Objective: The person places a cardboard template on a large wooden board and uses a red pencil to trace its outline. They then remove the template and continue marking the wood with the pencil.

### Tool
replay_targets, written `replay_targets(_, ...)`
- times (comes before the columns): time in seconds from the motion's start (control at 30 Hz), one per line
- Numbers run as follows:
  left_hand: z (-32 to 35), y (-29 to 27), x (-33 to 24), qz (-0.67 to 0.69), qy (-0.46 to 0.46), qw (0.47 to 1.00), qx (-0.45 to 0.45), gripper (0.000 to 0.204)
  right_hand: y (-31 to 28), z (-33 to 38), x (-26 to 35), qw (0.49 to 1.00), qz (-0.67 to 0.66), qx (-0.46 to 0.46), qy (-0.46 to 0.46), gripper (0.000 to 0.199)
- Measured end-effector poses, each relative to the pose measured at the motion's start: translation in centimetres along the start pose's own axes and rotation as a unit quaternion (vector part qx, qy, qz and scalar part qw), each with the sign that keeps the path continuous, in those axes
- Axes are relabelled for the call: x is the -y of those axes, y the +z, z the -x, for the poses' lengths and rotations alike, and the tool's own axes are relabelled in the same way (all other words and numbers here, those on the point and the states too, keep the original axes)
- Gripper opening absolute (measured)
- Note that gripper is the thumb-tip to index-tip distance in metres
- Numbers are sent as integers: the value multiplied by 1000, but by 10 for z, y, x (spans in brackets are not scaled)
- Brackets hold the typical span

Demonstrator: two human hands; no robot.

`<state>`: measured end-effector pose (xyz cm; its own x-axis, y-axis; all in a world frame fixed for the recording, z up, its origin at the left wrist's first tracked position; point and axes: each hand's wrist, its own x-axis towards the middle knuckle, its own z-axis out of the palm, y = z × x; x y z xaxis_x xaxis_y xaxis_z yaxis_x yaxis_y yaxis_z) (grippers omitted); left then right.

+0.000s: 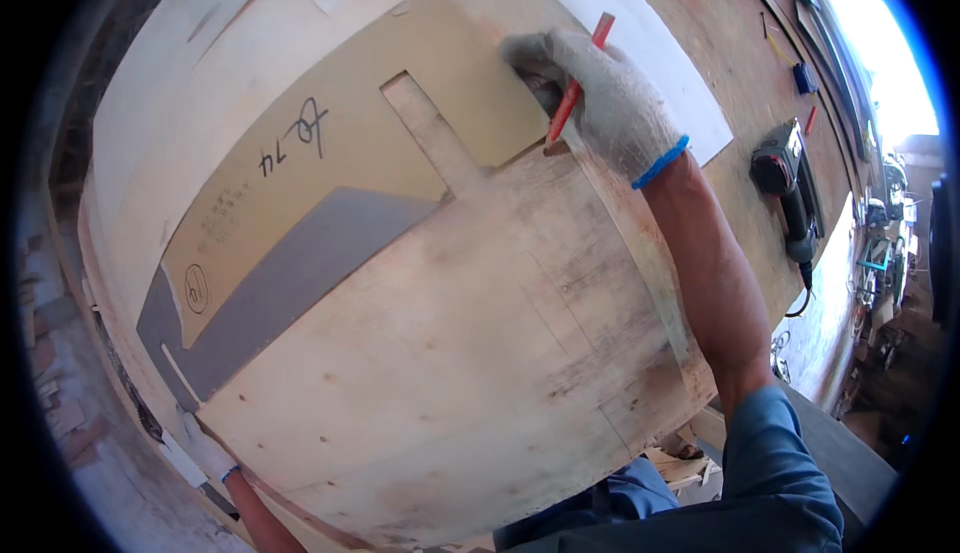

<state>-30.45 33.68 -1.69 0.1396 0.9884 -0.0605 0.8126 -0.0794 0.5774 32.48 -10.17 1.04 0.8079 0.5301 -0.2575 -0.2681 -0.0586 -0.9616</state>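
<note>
My right hand (610, 103), in a white knit glove with a blue cuff, grips a red pencil (566, 110). The pencil's dark tip points down at the lower right corner of a tan template (330, 123). My thumb and forefinger reach over that template's right end. The template has handwritten marks and a long slot, and lies on a pale plywood sheet (450, 353). A grey template (310, 253) shows along its lower side. At the sheet's left edge, near the grey template's corner, rests my gloved left hand (207, 450); its fingers are too small and partly hidden to read.
A black cordless-looking tool with a cord (790, 188) lies on the wooden bench (700, 23) at right. Beyond it are a small blue object (804, 78) and a short red piece (811, 120). White sheet material (640, 13) sticks out behind my right hand. Scraps litter the floor at left.
</note>
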Motion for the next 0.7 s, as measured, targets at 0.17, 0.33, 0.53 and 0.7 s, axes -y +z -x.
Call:
replay_targets(0.17,-13,-5,19,-38,60,997,-9,54,-11,-7,-6,998,-52,36,-8,53)
replay_targets(0.33,-9,-5,14,24,44,999,-3,53,-18,-8,-3,997,-29,78,1,48)
replay_targets(0.53,-12,-4,6,-5,41,999,-4,53,-54,-54,-46,989,-73,129,-21,35)
replay_targets(0.7,0,9,-6,58,32,998,-19,52,-36,-30,-5,977,143,121,-107,39)
